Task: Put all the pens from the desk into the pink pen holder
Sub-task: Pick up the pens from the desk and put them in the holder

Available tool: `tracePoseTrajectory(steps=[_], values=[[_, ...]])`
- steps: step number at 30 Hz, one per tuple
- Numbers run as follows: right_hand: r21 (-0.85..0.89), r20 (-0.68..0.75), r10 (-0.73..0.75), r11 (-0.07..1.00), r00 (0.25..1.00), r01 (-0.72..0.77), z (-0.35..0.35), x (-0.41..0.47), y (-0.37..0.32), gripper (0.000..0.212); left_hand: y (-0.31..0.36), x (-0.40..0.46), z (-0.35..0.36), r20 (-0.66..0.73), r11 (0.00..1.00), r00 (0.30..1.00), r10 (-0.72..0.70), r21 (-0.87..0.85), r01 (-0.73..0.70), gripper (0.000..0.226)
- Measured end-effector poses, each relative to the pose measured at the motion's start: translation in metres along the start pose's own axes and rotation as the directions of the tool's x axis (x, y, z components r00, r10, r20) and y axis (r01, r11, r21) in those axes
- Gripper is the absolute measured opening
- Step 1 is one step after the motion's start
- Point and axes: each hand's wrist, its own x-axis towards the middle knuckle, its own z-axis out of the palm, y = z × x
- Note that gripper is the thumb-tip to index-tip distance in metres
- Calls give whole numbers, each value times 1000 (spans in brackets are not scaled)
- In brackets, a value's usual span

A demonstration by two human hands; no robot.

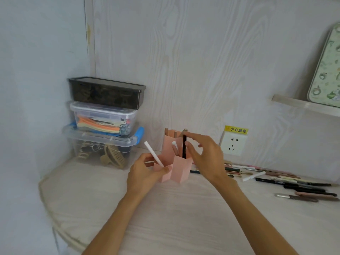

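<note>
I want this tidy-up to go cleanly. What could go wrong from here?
The white pen leans far out of the low front compartment and might tip out. The left hand holds only that front part, so the pink pen holder could shift as the right hand lowers the black pen.

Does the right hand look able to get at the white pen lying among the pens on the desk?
Probably yes, once the right hand lets go of the black pen: the white pen lies uncovered just right of it.
</note>
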Motion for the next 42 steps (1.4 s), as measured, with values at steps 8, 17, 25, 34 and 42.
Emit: tracePoseTrajectory(steps=[8,17,25,34,42], values=[[183,149,23,982,989,-51,-6,-15,31,48,2,-10,8,-101,988,993,53,147,-37,73],[-332,364,315,923,876,-194,-42,-69,123,42,28,-28,24,-270,740,700,662,388,-550,73],[-216,247,271,951,930,-220,-54,-72,131,34,45,-42,89,484,396,710,511,601,-694,35],[-213,221,324,936,920,-279,-64,-72,143,25,37,-39,96,405,445,837,368,713,-541,22],[-218,261,304,943,916,-251,-55,-73,147,17,45,-45,69,193,907,924,331,205,-368,18]])
